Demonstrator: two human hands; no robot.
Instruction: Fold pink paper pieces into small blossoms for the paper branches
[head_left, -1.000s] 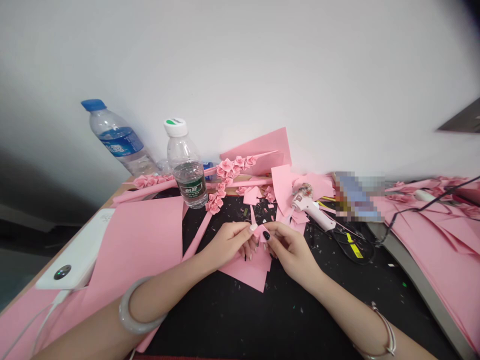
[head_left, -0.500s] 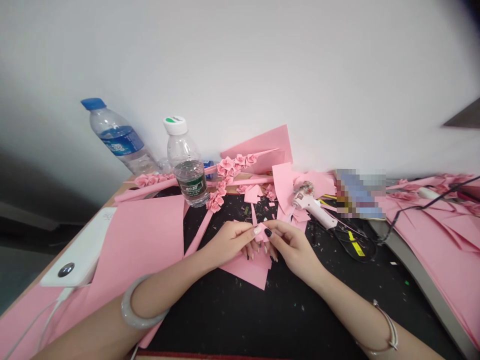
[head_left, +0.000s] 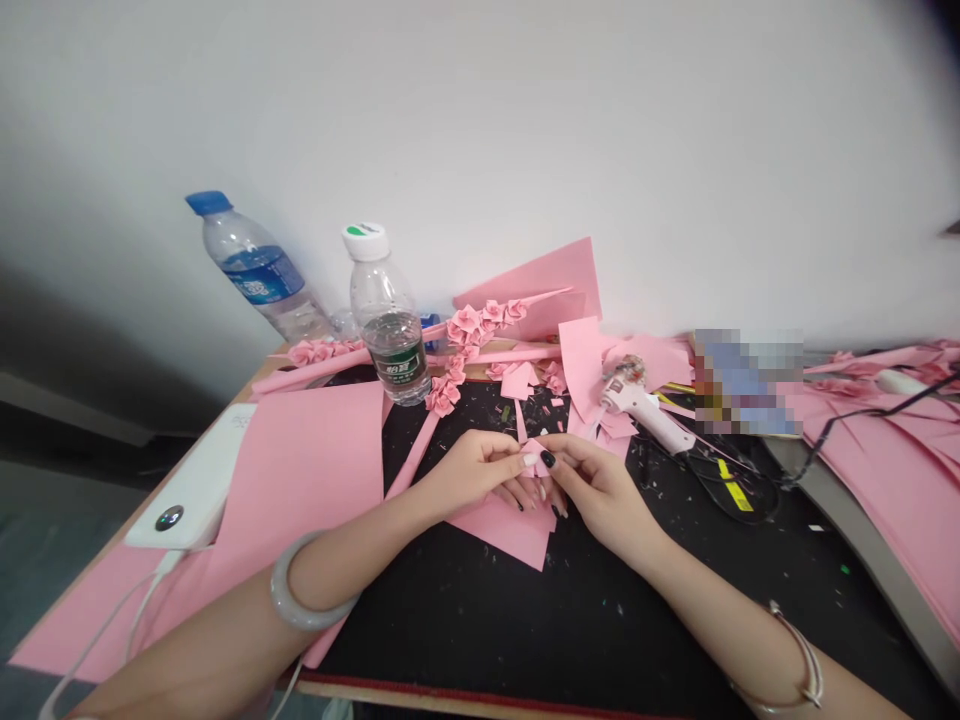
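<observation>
Between my two hands is a small piece of pink paper point(head_left: 535, 457). My left hand point(head_left: 480, 470) pinches its left side with thumb and fingers, and my right hand point(head_left: 592, 480) pinches its right side; both are closed on it. The fingertips below partly hide the piece. Under my hands lies a pink paper sheet point(head_left: 514, 535) on the black mat point(head_left: 600, 620). Just beyond them are a folded pink paper piece point(head_left: 519, 380) and scattered scraps. A pink glue gun point(head_left: 649, 415) rests to the right of my right hand.
A green-label bottle point(head_left: 394, 340) stands behind my left hand; a blue-capped bottle point(head_left: 259, 270) leans near the wall. Stems with pink paper flowers point(head_left: 465, 325) lie at the back. A white power bank point(head_left: 195, 480) and large pink sheet point(head_left: 315, 460) are left; black cable point(head_left: 832, 420), right.
The view has shifted, so the whole scene sits slightly further right. My hands keep their grip on the small pink paper, with only a slight shift of the fingers.
</observation>
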